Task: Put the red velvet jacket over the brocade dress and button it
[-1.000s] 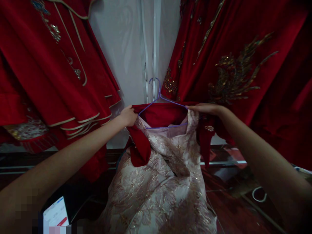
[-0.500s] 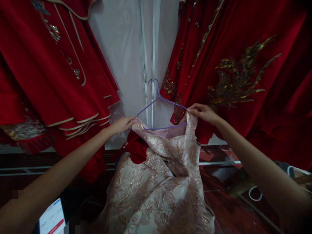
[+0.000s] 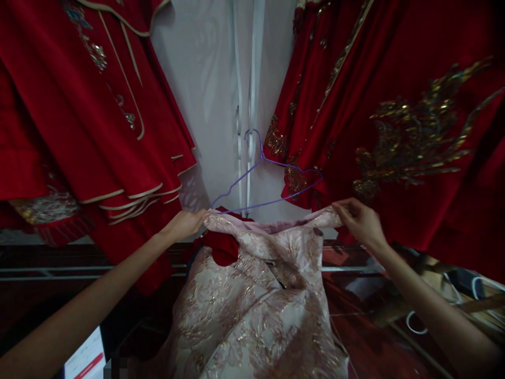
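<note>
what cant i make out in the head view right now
All in the head view:
- Dress hem: cut off by the bottom edge.
- Purple hanger, left end: hidden by the dress near the left hand.
- Red cloth: full shape hidden by the dress.
- Lit screen: text too small and blurred to read.
- Red garments at left: tops cut off by the top edge.

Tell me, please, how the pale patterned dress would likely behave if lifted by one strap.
The pale dress would probably hang limp, since it sags into soft creases. It may feel fairly heavy, as its raised pattern suggests thick fabric.
</note>
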The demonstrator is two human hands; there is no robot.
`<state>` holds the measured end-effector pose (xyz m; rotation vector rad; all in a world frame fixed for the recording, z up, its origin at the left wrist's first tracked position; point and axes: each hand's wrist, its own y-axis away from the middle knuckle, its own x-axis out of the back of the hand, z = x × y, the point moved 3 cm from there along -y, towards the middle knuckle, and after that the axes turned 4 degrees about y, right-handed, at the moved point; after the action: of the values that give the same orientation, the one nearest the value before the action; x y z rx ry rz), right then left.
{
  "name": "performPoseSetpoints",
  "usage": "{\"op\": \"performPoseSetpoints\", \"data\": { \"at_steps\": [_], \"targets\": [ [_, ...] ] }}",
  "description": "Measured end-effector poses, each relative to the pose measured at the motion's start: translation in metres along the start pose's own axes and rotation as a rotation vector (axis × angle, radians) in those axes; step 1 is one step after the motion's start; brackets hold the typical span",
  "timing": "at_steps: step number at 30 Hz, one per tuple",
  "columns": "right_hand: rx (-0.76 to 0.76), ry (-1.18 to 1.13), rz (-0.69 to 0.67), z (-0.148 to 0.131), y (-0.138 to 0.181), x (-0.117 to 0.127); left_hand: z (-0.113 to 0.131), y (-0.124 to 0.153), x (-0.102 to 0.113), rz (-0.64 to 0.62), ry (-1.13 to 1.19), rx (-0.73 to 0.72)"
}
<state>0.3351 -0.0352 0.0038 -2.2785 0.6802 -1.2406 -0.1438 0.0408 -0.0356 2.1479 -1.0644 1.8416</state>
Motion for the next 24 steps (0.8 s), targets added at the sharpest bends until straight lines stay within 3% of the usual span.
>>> {"op": "performPoseSetpoints", "data": {
  "at_steps": [5, 8, 12, 16, 19, 21, 24],
  "targets": [
    [0.178, -0.131, -0.004, -0.068, -0.006, 0.003, 0.053, -0.005, 0.024, 0.49, -0.043, -0.418],
    [0.235, -0.188, -0.056, -0.093, -0.011, -0.006, 0.076, -0.007, 0.032, 0.615, -0.017, -0.465],
    [0.227, -0.21, -0.031, -0.095, -0.012, -0.013, 0.076, 0.013, 0.027, 0.634, 0.008, -0.456],
    [0.192, -0.217, 0.057, -0.084, -0.014, -0.011, 0.083, 0.042, 0.016, 0.552, 0.019, -0.723],
    [0.194, -0.219, 0.076, -0.081, -0.017, -0.013, 0.103, 0.042, 0.017, 0.45, 0.022, -0.886],
    [0.219, -0.213, 0.081, -0.083, -0.019, -0.015, 0.117, 0.021, 0.027, 0.421, 0.059, -0.83],
    [0.282, -0.224, 0.114, -0.086, -0.023, -0.019, 0.13, -0.028, 0.046, 0.417, 0.216, -0.558]
  ]
}}
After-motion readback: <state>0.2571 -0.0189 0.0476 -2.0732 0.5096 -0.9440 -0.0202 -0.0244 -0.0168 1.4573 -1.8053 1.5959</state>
